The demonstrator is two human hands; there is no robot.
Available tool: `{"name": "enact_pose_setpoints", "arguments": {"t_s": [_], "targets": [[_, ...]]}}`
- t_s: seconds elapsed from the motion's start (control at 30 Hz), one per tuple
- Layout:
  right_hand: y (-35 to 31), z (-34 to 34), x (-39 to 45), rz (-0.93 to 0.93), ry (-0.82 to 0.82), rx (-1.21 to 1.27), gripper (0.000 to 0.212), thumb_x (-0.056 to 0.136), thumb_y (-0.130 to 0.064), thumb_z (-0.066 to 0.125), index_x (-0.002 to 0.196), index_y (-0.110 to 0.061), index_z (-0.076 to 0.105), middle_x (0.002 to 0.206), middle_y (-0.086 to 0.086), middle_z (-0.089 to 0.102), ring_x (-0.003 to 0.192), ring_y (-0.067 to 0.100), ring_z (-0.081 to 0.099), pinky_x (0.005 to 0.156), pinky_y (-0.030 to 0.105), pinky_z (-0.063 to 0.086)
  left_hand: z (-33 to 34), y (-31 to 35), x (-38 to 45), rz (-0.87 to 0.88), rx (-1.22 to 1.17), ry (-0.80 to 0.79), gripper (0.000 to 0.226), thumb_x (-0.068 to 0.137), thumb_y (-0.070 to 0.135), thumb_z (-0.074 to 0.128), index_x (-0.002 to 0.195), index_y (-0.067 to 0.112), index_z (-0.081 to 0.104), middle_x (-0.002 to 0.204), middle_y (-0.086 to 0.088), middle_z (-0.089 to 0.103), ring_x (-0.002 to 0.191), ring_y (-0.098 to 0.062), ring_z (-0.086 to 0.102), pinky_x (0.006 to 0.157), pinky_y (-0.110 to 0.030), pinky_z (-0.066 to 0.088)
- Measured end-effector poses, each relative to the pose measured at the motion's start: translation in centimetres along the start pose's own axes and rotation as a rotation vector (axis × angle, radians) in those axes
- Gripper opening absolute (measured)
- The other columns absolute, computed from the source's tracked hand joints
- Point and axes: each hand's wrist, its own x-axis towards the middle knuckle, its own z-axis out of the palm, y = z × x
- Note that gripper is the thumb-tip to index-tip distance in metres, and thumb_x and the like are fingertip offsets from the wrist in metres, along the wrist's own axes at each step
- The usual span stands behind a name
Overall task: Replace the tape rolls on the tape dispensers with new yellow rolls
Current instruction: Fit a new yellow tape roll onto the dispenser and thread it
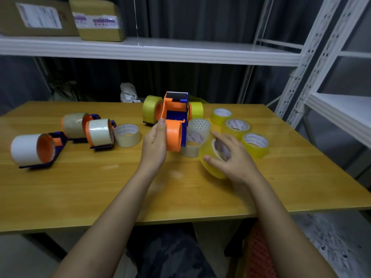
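now mid-table: left hand (154, 146) gripping a dispenser (174, 125) by its bare orange spool, blade end tipped up and away. right hand (230, 157) curled round a yellow roll (210, 163), thumb on the outer face, fingers reaching into the core, roll tilted just right of the dispenser. three more yellow rolls (236, 127) lying flat beyond the right hand. two pale rolls (197, 133) stacked between dispenser and hand. two dispensers with yellow tape (152, 109) behind. three dispensers with pale tape (98, 133) at left on the table (100, 187), another pale roll (127, 135) beside them.
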Motion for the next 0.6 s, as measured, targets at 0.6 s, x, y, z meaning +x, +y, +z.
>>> {"name": "enact_pose_setpoints", "arguments": {"t_s": [0.6], "targets": [[-10.4,9.0,5.0,0.14,0.145,1.171,0.107,0.059,-0.073,0.073,0.141,-0.009,0.045,0.14,0.017,0.052,0.131,0.032,0.048,0.111,0.056,0.033,-4.1,-0.2,0.9,0.134,0.111,0.025,0.039,0.099,0.036,0.031,0.073,0.013,0.049,0.063,0.0,0.045,0.056,-0.008,0.044,0.057,-0.026,0.037]]}}
